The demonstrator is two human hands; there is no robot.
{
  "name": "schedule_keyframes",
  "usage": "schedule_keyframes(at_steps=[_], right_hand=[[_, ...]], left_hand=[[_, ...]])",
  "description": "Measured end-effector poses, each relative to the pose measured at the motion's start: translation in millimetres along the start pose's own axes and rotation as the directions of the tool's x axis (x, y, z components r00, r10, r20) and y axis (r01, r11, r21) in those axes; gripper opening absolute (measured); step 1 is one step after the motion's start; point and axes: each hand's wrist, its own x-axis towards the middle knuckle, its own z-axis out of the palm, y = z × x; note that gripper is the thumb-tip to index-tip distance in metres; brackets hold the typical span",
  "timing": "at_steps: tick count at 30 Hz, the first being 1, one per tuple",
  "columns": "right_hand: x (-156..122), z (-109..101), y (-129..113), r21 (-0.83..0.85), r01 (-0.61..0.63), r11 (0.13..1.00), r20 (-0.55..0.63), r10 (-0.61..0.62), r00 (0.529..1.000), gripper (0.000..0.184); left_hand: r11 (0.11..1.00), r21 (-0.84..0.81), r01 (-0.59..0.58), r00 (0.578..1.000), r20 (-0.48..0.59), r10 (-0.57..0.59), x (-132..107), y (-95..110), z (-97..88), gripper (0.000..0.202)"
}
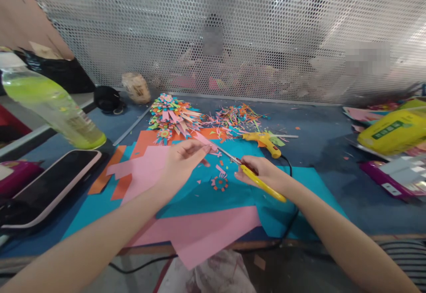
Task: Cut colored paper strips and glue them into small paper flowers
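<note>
Right hand [264,172] curls round scissors [261,183] reaching the pink strip [203,140] pinched in the left hand [185,158], over blue paper [195,202] where a paper flower [220,183] looks finished but the strip seems not fully cut.

A hand could pass over the bench [321,140] between the glue gun [262,140] and the yellow packet [394,131], but the perforated screen [149,31] closes off the back, the fringed paper cluster [173,115] and shredded strips [237,115] lie beyond the scissors [249,173], and the bottle [49,104] and pink-edged black device [53,186] crowd the left.
</note>
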Motion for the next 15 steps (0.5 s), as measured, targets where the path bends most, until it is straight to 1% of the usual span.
schedule_keyframes(at_steps=[4,15], right_hand=[[0.6,0.0,1.8,-0.014,-0.002,1.000,-0.010,0.002,1.000,0.033],[3.6,-0.4,-0.5,-0.124,0.007,0.992,-0.068,-0.016,0.998,0.041]], left_hand=[[1.000,0.013,-0.004,1.000,-0.005,0.004,-0.4,0.3,0.3,0.019],[1.000,-0.009,0.002,1.000,-0.016,-0.002,0.4,-0.6,0.6,0.018]])
